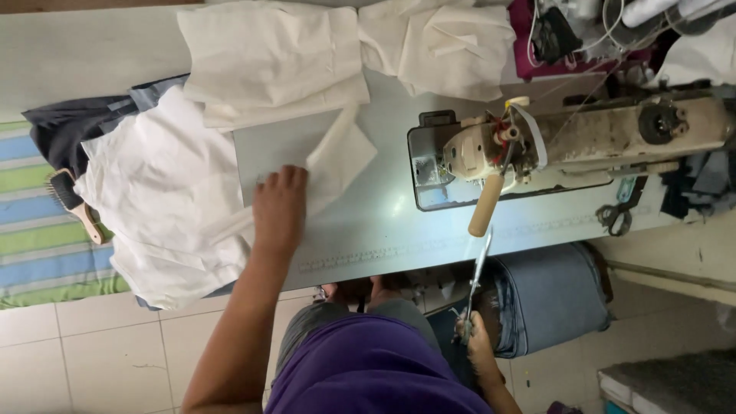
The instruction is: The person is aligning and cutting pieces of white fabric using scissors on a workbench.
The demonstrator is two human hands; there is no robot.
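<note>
My left hand [279,205] lies palm down on a strip of white cloth [337,157] on the pale sewing table [399,222], fingers slightly bent on the fabric's edge. My right hand [477,343] is low beside my lap, closed around the handles of long scissors [477,272] whose blades point up toward the table edge. A worn sewing machine [583,142] with a wooden handle [486,207] stands on the table to the right of the cloth.
Piles of white fabric [161,192] hang off the table's left end, and more [276,57] lie at the back. A hairbrush [75,205] rests on a striped cloth [34,245]. Folded denim [548,295] sits under the table. Black shears [617,216] lie near the machine.
</note>
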